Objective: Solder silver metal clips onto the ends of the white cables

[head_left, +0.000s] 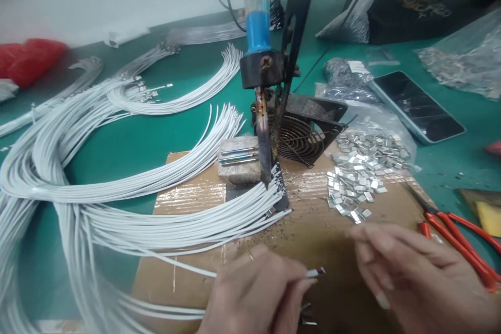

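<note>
My left hand [258, 292] is closed around a white cable [188, 270]. The cable's cut end, with small coloured wires showing, sticks out past the thumb and forefinger. On the right, my right hand [418, 276] is slightly blurred, its fingers loosely curved and apart, with nothing visible between them. Just beyond its fingertips lies a pile of small metal connector shells [360, 182]. A bundle of white cables [188, 224] runs across the cardboard [313, 240], its ends under the tip of a blue-handled soldering iron [258, 10] held upright on a stand.
Behind the iron's tip are a pale block [238, 172] and a small black fan [309, 133]. Red-handled pliers [457, 235] lie at right, below a phone [418, 104]. More cable bundles [176, 107] spread over the green mat at left. A bag of parts [465, 57] sits far right.
</note>
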Motion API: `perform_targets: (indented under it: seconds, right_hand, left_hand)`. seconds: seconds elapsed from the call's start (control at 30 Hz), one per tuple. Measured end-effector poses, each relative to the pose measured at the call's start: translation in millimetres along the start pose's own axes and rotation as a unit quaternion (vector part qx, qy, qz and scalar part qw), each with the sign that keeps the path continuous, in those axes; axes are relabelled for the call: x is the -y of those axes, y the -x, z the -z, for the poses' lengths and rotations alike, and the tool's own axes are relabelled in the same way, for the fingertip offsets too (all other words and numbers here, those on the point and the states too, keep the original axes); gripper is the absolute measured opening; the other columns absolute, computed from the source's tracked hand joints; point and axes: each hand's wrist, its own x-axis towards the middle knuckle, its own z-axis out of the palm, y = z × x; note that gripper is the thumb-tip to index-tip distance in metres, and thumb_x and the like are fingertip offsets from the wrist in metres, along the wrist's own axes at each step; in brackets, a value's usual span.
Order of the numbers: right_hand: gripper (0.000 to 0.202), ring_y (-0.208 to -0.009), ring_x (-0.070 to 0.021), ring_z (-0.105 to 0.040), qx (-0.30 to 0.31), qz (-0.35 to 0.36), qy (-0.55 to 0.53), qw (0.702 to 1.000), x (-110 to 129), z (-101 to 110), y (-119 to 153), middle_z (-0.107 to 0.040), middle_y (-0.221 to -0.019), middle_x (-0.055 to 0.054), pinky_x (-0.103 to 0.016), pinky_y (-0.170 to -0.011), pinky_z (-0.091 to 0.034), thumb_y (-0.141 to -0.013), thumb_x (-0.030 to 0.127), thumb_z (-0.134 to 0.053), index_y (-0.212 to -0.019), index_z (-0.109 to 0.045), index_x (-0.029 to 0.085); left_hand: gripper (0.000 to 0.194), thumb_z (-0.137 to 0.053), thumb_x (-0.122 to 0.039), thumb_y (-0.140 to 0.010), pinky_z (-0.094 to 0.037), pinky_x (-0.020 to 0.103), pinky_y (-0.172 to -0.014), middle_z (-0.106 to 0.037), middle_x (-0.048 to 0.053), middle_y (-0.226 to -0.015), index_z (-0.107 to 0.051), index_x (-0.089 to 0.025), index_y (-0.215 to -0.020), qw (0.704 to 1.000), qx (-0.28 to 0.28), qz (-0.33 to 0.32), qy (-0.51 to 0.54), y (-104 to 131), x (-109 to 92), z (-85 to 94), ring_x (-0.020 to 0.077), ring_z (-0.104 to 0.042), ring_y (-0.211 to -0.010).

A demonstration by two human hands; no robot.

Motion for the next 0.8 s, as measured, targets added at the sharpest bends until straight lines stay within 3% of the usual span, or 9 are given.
perform_targets:
  seconds: [0.07, 0.1, 0.17, 0.27, 0.3, 0.37, 0.53, 0.8]
  right_hand:
    - [0.016, -0.044, -0.0111, -0.059, -0.025, 0.024, -0.009, 0.999, -2, 10, -4, -0.072, -0.064, -0.005, -0.016, -0.037, -0.05, -0.084, 0.045, -0.083, -0.084, -0.088, 0.03]
    - [0.015, -0.048, -0.0115, -0.061, -0.027, 0.036, 0.0, 0.999, -2, 13, -4, -0.072, -0.066, -0.005, -0.016, -0.041, -0.053, -0.086, 0.044, -0.082, -0.087, -0.088, 0.03]
    - [0.013, -0.051, -0.0128, -0.064, -0.007, 0.061, 0.042, 0.997, -3, 12, -1, -0.072, -0.067, -0.004, -0.016, -0.045, -0.055, -0.088, 0.041, -0.081, -0.089, -0.088, 0.03]
    - [0.014, -0.047, -0.0123, -0.063, 0.04, 0.049, 0.101, 0.993, -3, -5, 9, -0.069, -0.062, -0.002, -0.015, -0.044, -0.053, -0.086, 0.042, -0.082, -0.086, -0.087, 0.029]
    - [0.015, -0.046, -0.012, -0.062, 0.049, 0.023, 0.096, 0.994, -2, -14, 12, -0.067, -0.06, -0.002, -0.015, -0.043, -0.051, -0.084, 0.043, -0.083, -0.085, -0.087, 0.029]
    - [0.017, -0.048, -0.0113, -0.06, 0.069, -0.033, 0.053, 0.996, -1, -32, 17, -0.066, -0.062, -0.001, -0.015, -0.043, -0.05, -0.081, 0.047, -0.085, -0.086, -0.088, 0.03]
    - [0.015, -0.054, -0.0067, -0.057, 0.19, -0.118, -0.077, 0.972, -4, -59, 18, -0.073, -0.084, -0.002, -0.014, -0.053, -0.052, -0.088, 0.044, -0.082, -0.099, -0.088, 0.036]
    - [0.006, -0.072, -0.0129, -0.069, 0.162, -0.1, -0.141, 0.972, -11, -67, 18, -0.073, -0.08, -0.003, -0.017, -0.067, -0.057, -0.084, 0.035, -0.086, -0.087, -0.089, 0.031]
  left_hand:
    - [0.018, -0.06, -0.014, -0.099, -0.042, 0.027, -0.055, -0.072, 0.002, -0.064, -0.072, -0.021, -0.088, 0.997, 0.032, -0.066, 0.0, 2, 7, 0.7, 0.0153, -0.06, -0.053]
    - [0.021, -0.057, -0.017, -0.102, -0.041, 0.027, -0.054, -0.07, 0.002, -0.062, -0.072, -0.02, -0.088, 0.996, 0.06, -0.055, 0.043, 2, 10, 1.8, 0.0151, -0.06, -0.053]
    - [0.029, -0.054, -0.031, -0.106, -0.036, 0.023, -0.049, -0.066, 0.001, -0.06, -0.072, -0.019, -0.087, 0.967, 0.128, 0.077, 0.209, -1, 14, 6.4, 0.0119, -0.053, -0.05]
    - [0.041, -0.064, -0.055, -0.098, -0.023, 0.017, -0.044, -0.065, 0.0, -0.062, -0.069, -0.017, -0.084, 0.816, 0.16, 0.337, 0.442, -10, 14, 17.4, 0.0057, -0.036, -0.045]
    - [0.044, -0.069, -0.059, -0.093, -0.019, 0.017, -0.043, -0.065, 0.001, -0.063, -0.069, -0.016, -0.084, 0.776, 0.148, 0.379, 0.483, -13, 13, 20.8, 0.0038, -0.03, -0.044]
    - [0.046, -0.078, -0.06, -0.086, -0.014, 0.017, -0.041, -0.067, 0.001, -0.064, -0.068, -0.015, -0.083, 0.738, 0.114, 0.411, 0.523, -17, 10, 25.7, 0.0009, -0.023, -0.041]
    - [0.044, -0.078, -0.055, -0.089, -0.007, 0.017, -0.038, -0.059, -0.003, -0.058, -0.064, -0.015, -0.075, 0.726, 0.09, 0.4, 0.553, -12, 10, 26.2, -0.0002, -0.021, -0.038]
    - [0.044, -0.082, -0.054, -0.086, -0.004, 0.017, -0.036, -0.063, -0.002, -0.056, -0.064, -0.015, -0.074, 0.698, 0.087, 0.419, 0.575, -10, 13, 24.9, -0.0002, -0.022, -0.036]
